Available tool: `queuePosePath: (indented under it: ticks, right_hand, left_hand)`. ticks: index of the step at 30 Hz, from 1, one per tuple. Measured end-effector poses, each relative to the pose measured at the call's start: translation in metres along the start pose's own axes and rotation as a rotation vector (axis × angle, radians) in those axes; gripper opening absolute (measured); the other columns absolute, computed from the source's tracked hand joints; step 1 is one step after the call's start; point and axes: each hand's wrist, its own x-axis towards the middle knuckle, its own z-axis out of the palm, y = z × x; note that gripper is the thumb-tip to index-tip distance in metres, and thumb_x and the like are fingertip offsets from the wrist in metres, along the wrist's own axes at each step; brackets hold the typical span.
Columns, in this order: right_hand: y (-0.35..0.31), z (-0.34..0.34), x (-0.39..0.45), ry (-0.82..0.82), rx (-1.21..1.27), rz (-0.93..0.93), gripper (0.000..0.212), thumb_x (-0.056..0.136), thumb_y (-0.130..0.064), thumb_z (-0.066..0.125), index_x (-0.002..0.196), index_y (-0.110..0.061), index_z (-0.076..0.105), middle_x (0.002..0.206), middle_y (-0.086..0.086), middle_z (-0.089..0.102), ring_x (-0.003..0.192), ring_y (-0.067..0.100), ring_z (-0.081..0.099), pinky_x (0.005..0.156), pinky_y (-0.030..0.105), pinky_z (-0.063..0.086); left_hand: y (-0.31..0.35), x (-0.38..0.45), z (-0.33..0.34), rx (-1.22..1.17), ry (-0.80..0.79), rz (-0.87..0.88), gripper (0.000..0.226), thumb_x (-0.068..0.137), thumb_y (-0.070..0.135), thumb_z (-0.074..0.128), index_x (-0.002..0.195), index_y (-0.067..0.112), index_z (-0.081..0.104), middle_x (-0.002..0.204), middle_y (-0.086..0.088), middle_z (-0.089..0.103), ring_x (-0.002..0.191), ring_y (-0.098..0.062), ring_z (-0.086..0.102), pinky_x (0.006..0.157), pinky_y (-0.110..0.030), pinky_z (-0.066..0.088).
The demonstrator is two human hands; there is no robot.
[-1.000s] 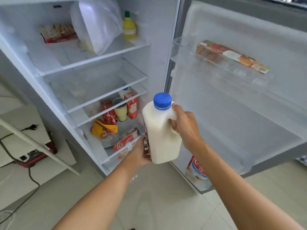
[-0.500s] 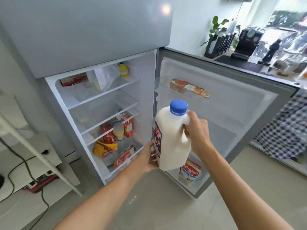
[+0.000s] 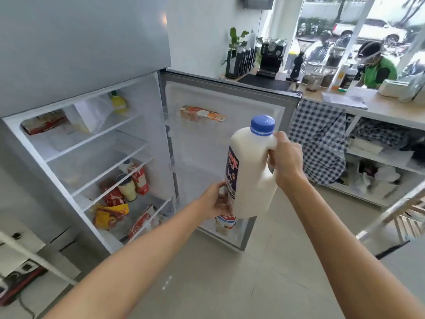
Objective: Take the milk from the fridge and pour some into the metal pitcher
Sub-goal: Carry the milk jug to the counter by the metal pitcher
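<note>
A person stands at an open fridge (image 3: 96, 143), seen from their own head height. The milk jug (image 3: 251, 171), white plastic with a blue cap (image 3: 262, 124), is upright and out of the fridge, held in front of the open door (image 3: 230, 125). The right hand (image 3: 286, 157) is wrapped around the jug's handle. The left hand (image 3: 217, 200) is curled against the lower side and base, helping to bear the weight.

The jug looks nearly full, so it is probably heavy. Carrying it well likely means keeping it upright, the left hand under the base, and the cap on until it reaches the pitcher. No metal pitcher can be made out; it may be on the wooden surface (image 3: 379, 107) to the right, near the coffee machine (image 3: 271, 56). The door is open and would need closing.

The jug's dark label (image 3: 231, 173) has red lettering too tilted to read. A red packet (image 3: 140, 223) low in the fridge seems to say "Carnation".
</note>
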Motion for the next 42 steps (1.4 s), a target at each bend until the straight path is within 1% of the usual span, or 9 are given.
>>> queuePosePath:
  ticks: [6, 12, 16, 29, 32, 34, 36, 39, 42]
  right_hand:
    - [-0.011, -0.076, 0.037, 0.062, 0.025, -0.046, 0.031, 0.074, -0.028, 0.050, 0.051, -0.021, 0.030, 0.052, 0.002, 0.029, 0.048, 0.014, 0.026, 0.050, 0.030, 0.024]
    - [-0.024, -0.151, 0.093, 0.105, 0.000, -0.068, 0.032, 0.074, -0.025, 0.049, 0.049, -0.020, 0.030, 0.051, 0.002, 0.031, 0.047, 0.014, 0.028, 0.050, 0.029, 0.025]
    - [-0.034, -0.184, 0.129, 0.079, -0.006, -0.077, 0.032, 0.074, -0.023, 0.048, 0.049, -0.021, 0.028, 0.050, 0.000, 0.029, 0.046, 0.013, 0.026, 0.049, 0.028, 0.024]
    - [-0.074, -0.202, 0.203, 0.037, 0.050, -0.070, 0.025, 0.079, -0.024, 0.049, 0.057, -0.020, 0.037, 0.055, 0.001, 0.035, 0.047, 0.013, 0.028, 0.047, 0.027, 0.023]
    - [-0.082, -0.201, 0.216, 0.030, 0.056, -0.084, 0.024, 0.080, -0.026, 0.049, 0.060, -0.021, 0.038, 0.056, 0.002, 0.036, 0.049, 0.013, 0.029, 0.048, 0.028, 0.024]
    - [-0.084, -0.202, 0.223, 0.027, 0.045, -0.084, 0.023, 0.079, -0.027, 0.050, 0.060, -0.021, 0.039, 0.057, 0.002, 0.036, 0.050, 0.014, 0.029, 0.048, 0.028, 0.024]
    - [-0.084, -0.204, 0.227, 0.015, 0.038, -0.087, 0.023, 0.080, -0.027, 0.050, 0.061, -0.020, 0.039, 0.057, 0.002, 0.036, 0.049, 0.013, 0.029, 0.048, 0.028, 0.024]
    - [-0.076, -0.207, 0.231, 0.002, 0.028, -0.086, 0.021, 0.079, -0.027, 0.050, 0.061, -0.020, 0.040, 0.058, 0.002, 0.037, 0.050, 0.014, 0.030, 0.049, 0.028, 0.025]
    - [-0.061, -0.209, 0.232, -0.001, 0.008, -0.061, 0.022, 0.074, -0.028, 0.049, 0.056, -0.021, 0.038, 0.056, 0.002, 0.036, 0.051, 0.014, 0.031, 0.050, 0.029, 0.026]
  left_hand:
    - [-0.013, 0.038, 0.075, 0.045, -0.086, 0.006, 0.061, 0.091, 0.037, 0.055, 0.128, -0.010, 0.044, 0.125, -0.020, 0.054, 0.103, -0.033, 0.060, 0.093, -0.045, 0.051]
    - [-0.024, 0.073, 0.162, 0.088, -0.111, 0.032, 0.039, 0.090, 0.039, 0.055, 0.090, 0.000, 0.055, 0.083, -0.013, 0.056, 0.076, -0.027, 0.061, 0.072, -0.038, 0.057]
    - [-0.025, 0.096, 0.202, 0.089, -0.127, 0.059, 0.041, 0.091, 0.040, 0.056, 0.092, -0.001, 0.055, 0.086, -0.014, 0.059, 0.080, -0.028, 0.062, 0.091, -0.040, 0.050]
    - [0.040, 0.126, 0.256, 0.333, 0.015, 0.240, 0.022, 0.095, 0.029, 0.053, 0.088, 0.008, 0.054, 0.080, -0.008, 0.056, 0.071, -0.018, 0.057, 0.074, -0.027, 0.051]
    - [0.070, 0.131, 0.266, 0.733, 0.168, 0.569, 0.023, 0.094, 0.014, 0.045, 0.073, 0.012, 0.056, 0.073, -0.004, 0.054, 0.066, -0.016, 0.050, 0.070, -0.029, 0.045]
    - [0.093, 0.130, 0.270, 1.235, 0.372, 0.837, 0.026, 0.094, 0.014, 0.042, 0.100, 0.006, 0.067, 0.100, -0.009, 0.066, 0.094, -0.023, 0.061, 0.087, -0.034, 0.047]
    - [0.115, 0.134, 0.270, 1.782, 0.460, 1.010, 0.037, 0.095, 0.009, 0.040, 0.127, 0.003, 0.057, 0.133, -0.010, 0.056, 0.127, -0.025, 0.051, 0.106, -0.033, 0.040]
    - [0.133, 0.143, 0.269, 2.583, 0.604, 0.979, 0.045, 0.097, 0.012, 0.037, 0.140, 0.004, 0.044, 0.154, -0.014, 0.032, 0.147, -0.025, 0.020, 0.121, -0.041, 0.005]
    - [0.144, 0.146, 0.269, 2.937, 0.832, 0.748, 0.052, 0.101, 0.026, 0.032, 0.149, 0.008, 0.028, 0.160, -0.013, 0.015, 0.150, -0.026, 0.004, 0.117, -0.048, -0.011]
